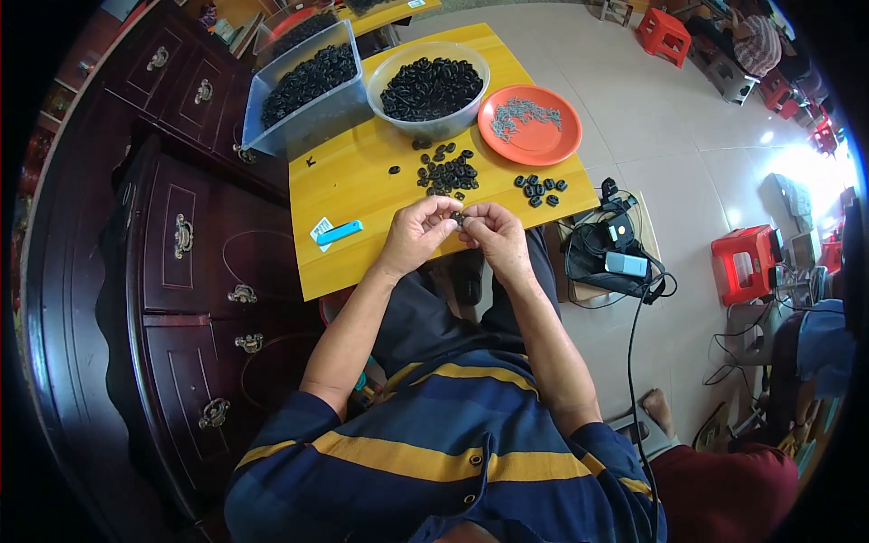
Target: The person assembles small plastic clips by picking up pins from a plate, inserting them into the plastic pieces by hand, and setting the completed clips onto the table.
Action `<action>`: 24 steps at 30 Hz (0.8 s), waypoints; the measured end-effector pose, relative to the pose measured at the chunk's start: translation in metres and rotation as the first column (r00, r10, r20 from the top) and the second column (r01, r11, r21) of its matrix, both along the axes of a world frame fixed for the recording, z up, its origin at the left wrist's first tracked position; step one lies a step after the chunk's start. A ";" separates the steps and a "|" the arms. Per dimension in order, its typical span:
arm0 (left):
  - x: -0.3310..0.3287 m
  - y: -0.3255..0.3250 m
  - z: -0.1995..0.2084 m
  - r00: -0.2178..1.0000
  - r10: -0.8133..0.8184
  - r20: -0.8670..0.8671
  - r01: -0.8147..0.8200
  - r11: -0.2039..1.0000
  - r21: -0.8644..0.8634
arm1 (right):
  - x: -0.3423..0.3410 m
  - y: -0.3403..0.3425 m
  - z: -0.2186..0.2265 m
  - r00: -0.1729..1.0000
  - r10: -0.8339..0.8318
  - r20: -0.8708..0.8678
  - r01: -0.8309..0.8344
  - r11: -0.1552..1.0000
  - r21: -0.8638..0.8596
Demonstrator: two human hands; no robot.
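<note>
Over the near edge of the yellow table [335, 271], my left hand [413, 240] and my right hand [500, 242] meet fingertip to fingertip. Pinched between them is a small black plastic piece [458, 218], partly hidden by the fingers. Just beyond the hands lies a loose pile of black oval pieces [445, 172]. A smaller group of black pieces [536, 191] sits to the right. Many small grey pieces [522, 118], too fine to name, lie in an orange-red plate [560, 145] farther back.
A clear round tub [380, 101] and a bluish bin [312, 127], both full of black pieces, stand at the back. A light-blue tool [339, 233] lies on the left. Dark wooden drawers [186, 240] flank the table. At right, a stool carries a cabled black pouch [597, 249].
</note>
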State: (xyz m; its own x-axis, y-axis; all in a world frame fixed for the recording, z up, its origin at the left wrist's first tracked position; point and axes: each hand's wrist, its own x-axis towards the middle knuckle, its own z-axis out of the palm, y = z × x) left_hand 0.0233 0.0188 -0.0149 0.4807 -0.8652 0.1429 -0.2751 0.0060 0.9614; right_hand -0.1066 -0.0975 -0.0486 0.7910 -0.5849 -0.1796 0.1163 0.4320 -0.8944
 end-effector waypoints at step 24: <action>-0.019 -0.007 0.028 0.755 0.041 0.654 -0.112 0.991 0.067 | -0.002 0.005 0.002 0.997 0.049 0.052 -0.063 0.953 0.296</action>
State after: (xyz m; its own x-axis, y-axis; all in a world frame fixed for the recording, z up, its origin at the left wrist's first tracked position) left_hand 0.0047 0.0119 0.0127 0.3676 -0.8558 0.3641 -0.8293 -0.1245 0.5448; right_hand -0.1085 -0.0927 -0.0469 0.8320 -0.4646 -0.3034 0.1203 0.6847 -0.7188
